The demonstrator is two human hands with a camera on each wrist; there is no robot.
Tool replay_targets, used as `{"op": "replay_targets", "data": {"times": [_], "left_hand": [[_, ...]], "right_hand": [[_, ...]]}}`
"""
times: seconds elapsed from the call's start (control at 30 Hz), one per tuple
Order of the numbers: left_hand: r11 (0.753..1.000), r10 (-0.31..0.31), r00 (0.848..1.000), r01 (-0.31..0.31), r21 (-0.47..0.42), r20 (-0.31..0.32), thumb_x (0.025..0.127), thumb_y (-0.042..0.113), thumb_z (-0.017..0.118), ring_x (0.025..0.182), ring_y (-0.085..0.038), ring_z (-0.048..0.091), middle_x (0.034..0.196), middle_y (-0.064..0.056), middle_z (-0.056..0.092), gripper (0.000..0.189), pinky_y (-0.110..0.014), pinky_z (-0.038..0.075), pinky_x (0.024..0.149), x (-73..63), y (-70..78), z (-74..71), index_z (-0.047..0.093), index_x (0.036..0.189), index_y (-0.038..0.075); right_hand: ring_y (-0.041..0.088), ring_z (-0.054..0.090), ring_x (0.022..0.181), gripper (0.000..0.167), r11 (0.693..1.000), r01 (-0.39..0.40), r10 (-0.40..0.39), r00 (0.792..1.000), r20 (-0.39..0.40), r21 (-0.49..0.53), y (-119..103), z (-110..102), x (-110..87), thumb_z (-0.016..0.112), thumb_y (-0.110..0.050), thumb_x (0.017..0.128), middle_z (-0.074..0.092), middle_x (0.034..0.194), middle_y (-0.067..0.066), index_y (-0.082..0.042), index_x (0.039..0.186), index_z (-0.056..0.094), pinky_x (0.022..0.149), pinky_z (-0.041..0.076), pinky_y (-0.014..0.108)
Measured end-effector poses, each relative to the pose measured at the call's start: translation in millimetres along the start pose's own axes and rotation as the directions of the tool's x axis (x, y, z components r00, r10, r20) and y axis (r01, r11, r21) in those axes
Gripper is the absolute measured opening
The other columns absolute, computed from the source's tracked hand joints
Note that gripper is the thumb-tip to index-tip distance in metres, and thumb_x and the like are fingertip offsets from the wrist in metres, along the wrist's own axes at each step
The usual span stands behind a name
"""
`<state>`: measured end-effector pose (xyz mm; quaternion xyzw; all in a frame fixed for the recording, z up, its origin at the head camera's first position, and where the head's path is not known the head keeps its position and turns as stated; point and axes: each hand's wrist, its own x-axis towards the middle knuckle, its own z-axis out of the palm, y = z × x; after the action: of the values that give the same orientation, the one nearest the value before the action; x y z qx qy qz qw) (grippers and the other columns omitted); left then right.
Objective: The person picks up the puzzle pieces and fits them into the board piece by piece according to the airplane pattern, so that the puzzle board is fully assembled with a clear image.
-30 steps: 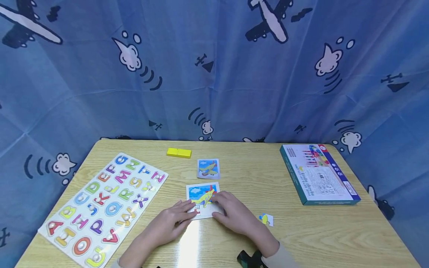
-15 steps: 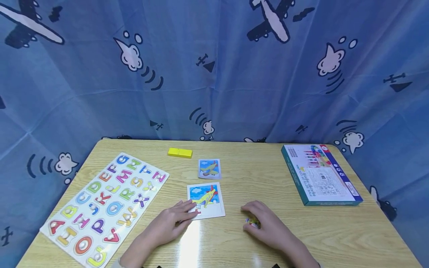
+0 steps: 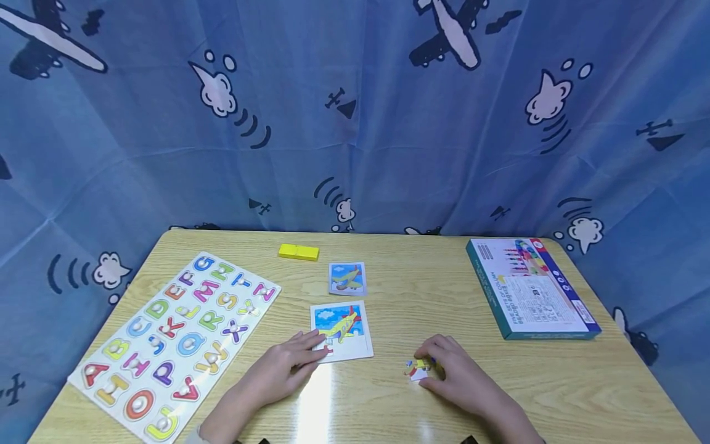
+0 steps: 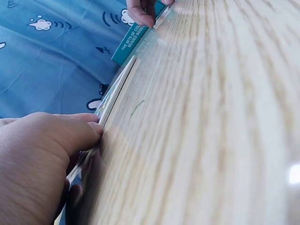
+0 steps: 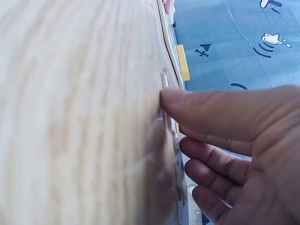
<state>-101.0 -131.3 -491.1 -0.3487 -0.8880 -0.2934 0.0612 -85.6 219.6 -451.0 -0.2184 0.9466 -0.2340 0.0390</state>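
A white-framed jigsaw board (image 3: 355, 351) with a yellow airplane picture lies flat at the middle of the table. My left hand (image 3: 285, 367) rests at its left edge, fingers stretched over the frame and the thumb (image 4: 86, 136) against the near side. To the right of the board, my right hand (image 3: 457, 376) pinches a jigsaw piece (image 3: 418, 370) with yellow, red and white print between thumb and fingers, low over the table. In the right wrist view, the thumb (image 5: 187, 101) presses the piece's edge. More pieces lie under the curled fingers, partly hidden.
Behind the board lies a small airplane picture card (image 3: 347, 279), with a yellow block (image 3: 298, 252) to its left. A large alphabet peg board (image 3: 172, 345) covers the left side. At the back right sits a flat boxed game (image 3: 532, 290). A blue curtain (image 3: 355, 123) hangs behind the table.
My right hand has left the jigsaw board, moved right to the loose pieces and now pinches one, shifted slightly left. My left hand has stayed on the board's edge.
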Motion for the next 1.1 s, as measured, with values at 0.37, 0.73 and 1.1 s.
{"op": "replay_targets", "data": {"times": [0.37, 0.73, 1.1], "left_hand": [[1.000, 0.003, 1.000, -0.003, 0.012, 0.000, 0.091, 0.020, 0.063, 0.126, -0.020, 0.052, 0.133, -0.002, 0.058, 0.028, -0.040, 0.042, 0.107, 0.8, 0.9, -1.3, 0.068, 0.118, 0.017], [1.000, -0.018, 1.000, 0.018, -0.001, 0.014, 0.092, 0.020, 0.062, 0.127, -0.019, 0.051, 0.134, -0.001, 0.058, 0.028, -0.040, 0.042, 0.108, 0.1, 2.0, -1.4, 0.068, 0.119, 0.018], [1.000, -0.020, 1.000, 0.020, 0.011, 0.024, 0.093, 0.022, 0.060, 0.128, -0.019, 0.050, 0.135, -0.001, 0.057, 0.028, -0.040, 0.041, 0.109, 0.3, 1.4, -1.2, 0.067, 0.120, 0.019]], "right_hand": [[0.011, 0.051, 0.100, 0.022, 1.000, 0.026, -0.026, 0.999, -0.032, 0.010, 1.5, 1.6, 1.7, 0.077, -0.018, 0.077, 0.056, 0.103, -0.013, -0.022, 0.093, 0.063, 0.087, 0.051, 0.037], [0.007, 0.058, 0.098, 0.019, 0.998, 0.058, -0.059, 0.997, -0.044, -0.024, -10.2, -0.2, 11.6, 0.072, -0.026, 0.083, 0.062, 0.101, -0.013, -0.021, 0.100, 0.064, 0.086, 0.053, 0.034], [0.006, 0.059, 0.094, 0.019, 0.993, 0.106, -0.106, 0.994, 0.004, 0.053, -34.7, 4.4, 41.9, 0.067, -0.020, 0.088, 0.063, 0.104, -0.008, -0.016, 0.107, 0.065, 0.082, 0.055, 0.030]]}}
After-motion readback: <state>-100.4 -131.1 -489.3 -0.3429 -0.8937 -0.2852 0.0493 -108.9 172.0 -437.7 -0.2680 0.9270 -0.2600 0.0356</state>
